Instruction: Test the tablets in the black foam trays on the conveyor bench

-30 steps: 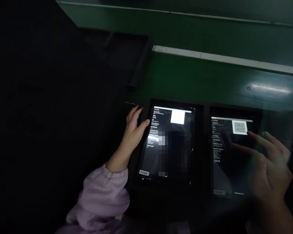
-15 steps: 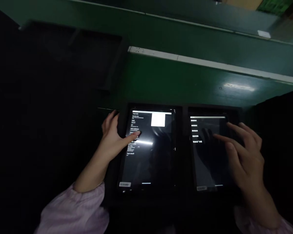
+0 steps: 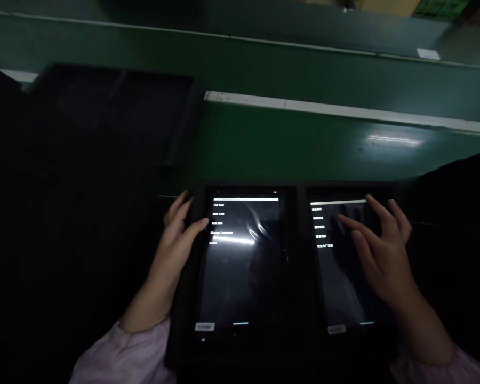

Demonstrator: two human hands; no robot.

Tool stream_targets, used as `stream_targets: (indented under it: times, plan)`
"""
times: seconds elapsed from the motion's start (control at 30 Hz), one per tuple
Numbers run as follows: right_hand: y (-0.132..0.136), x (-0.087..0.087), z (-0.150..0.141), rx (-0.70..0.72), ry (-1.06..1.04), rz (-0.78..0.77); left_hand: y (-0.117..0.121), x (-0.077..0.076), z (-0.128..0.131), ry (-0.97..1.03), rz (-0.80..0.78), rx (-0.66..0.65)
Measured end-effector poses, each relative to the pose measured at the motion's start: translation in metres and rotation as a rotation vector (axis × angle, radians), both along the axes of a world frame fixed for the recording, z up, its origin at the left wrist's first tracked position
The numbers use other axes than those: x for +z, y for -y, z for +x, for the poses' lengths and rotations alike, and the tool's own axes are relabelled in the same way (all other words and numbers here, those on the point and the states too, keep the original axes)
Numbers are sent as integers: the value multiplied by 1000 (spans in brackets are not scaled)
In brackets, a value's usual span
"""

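Note:
Two dark tablets lie side by side in a black tray (image 3: pixel 300 256) on a green bench. The left tablet (image 3: pixel 240 266) shows a short white menu list. My left hand (image 3: pixel 176 240) rests at its left edge, fingers spread, thumb on the bezel near the menu. The right tablet (image 3: pixel 344 277) shows a similar list in small white text. My right hand (image 3: pixel 378 250) hovers over its upper right part with fingers stretched out and apart, holding nothing. Both wrists wear pale pink sleeves.
A green bench surface (image 3: pixel 284 144) stretches behind the tray, crossed by a white strip (image 3: pixel 304 106). An empty black tray (image 3: pixel 112 117) sits at the back left. The left side and the right edge are very dark.
The left tablet's screen switched from an info page with a white square to a plain menu list. My left thumb drew back to the bezel. The view tilted down slightly; my right hand stayed over the right tablet.

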State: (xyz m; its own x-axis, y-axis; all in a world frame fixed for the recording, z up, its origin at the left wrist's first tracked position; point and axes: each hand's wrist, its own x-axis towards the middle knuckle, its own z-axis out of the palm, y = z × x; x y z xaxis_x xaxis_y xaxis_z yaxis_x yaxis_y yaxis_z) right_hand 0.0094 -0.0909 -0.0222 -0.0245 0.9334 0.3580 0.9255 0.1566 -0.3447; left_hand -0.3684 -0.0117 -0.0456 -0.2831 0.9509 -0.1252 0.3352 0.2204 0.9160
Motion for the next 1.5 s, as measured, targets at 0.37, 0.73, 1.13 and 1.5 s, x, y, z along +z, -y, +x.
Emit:
stream_targets:
  times: [0.37,0.73,1.13,1.5]
  plan:
    - [1,-1,0,-15,-90,80,-12,-1,4,-164,-25,-48]
    - [1,6,-1,-9,-60,131,-7,4,7,-97,-9,-18]
    - [1,12,-1,222,-39,105,-3,7,-17,283,43,-137]
    - [2,7,7,219,55,183,3,2,-17,-3,-3,-267]
